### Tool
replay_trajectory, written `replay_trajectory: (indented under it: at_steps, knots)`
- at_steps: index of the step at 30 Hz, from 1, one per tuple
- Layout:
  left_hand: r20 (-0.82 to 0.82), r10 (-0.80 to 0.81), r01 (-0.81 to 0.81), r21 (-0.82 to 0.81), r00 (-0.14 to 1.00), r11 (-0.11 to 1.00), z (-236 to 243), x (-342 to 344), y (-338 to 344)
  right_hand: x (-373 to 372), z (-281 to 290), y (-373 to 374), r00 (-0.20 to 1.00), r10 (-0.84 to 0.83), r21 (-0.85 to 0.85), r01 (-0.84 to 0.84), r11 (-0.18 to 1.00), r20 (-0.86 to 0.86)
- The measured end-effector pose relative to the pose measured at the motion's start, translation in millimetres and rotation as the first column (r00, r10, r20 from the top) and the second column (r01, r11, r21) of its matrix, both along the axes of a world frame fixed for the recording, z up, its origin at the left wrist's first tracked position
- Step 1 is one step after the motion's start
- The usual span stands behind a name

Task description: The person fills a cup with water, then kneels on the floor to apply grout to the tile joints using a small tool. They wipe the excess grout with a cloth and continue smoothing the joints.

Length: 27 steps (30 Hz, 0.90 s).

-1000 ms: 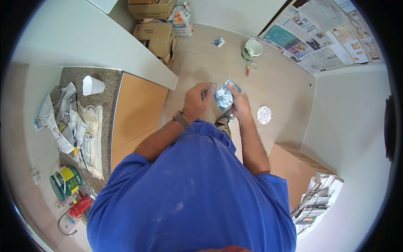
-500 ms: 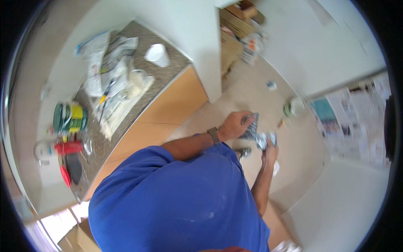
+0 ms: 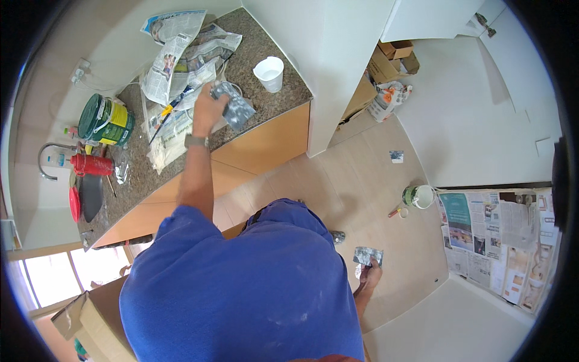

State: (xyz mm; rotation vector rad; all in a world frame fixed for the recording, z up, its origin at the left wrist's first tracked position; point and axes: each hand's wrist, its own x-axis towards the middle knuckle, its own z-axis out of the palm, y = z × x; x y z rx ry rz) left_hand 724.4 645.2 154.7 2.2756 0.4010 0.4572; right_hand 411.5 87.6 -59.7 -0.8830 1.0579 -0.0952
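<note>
My left hand [image 3: 208, 113] reaches out over the counter, its fingers closed on a dark grey sheet of sandpaper [image 3: 240, 111] smeared with white dust. Beneath that sheet lie newspapers and a round clear container, partly covered by my hand. Low on my right side, my right hand [image 3: 373, 276] grips another piece of dusty grey sandpaper [image 3: 367, 255] above the floor. Something small and whitish shows by its fingers, too small to name. Just right of the left hand's sheet stands a white plastic cup [image 3: 269, 75].
Crumpled newspaper [image 3: 166, 72] and a yellow-handled brush [image 3: 167, 110] lie on the speckled counter [image 3: 256, 45]. A green bucket [image 3: 107, 120] and a red bottle [image 3: 91, 165] stand near the sink tap. On the floor are a paint tub [image 3: 418, 196] and a small printed sheet [image 3: 396, 157].
My hands were close together over the floor. The left has swung left over the counter with its sandpaper; the right has drawn down toward my side. The view has turned.
</note>
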Motion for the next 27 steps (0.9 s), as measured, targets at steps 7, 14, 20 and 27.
replay_trajectory:
  at_steps: [7,14,20,27]
  knots:
    - [0.329,0.039,-0.224,0.547,0.943,0.807,14,46,20,56,23,22,0.972,0.144,0.066,-0.159,0.985,0.187]
    - [-0.055,-0.718,0.639,-0.413,0.694,0.649,-33,-45,-182,130,128,82,0.838,0.386,-0.05,-0.399,0.916,0.386]
    - [-0.017,-0.948,0.375,-0.916,0.318,0.143,-57,-93,-268,146,146,108,0.784,0.528,-0.155,-0.506,0.848,0.326]
    - [0.011,-0.881,0.555,-0.781,0.472,0.287,-56,-104,-281,129,144,110,0.758,0.192,0.283,-0.448,0.848,0.624]
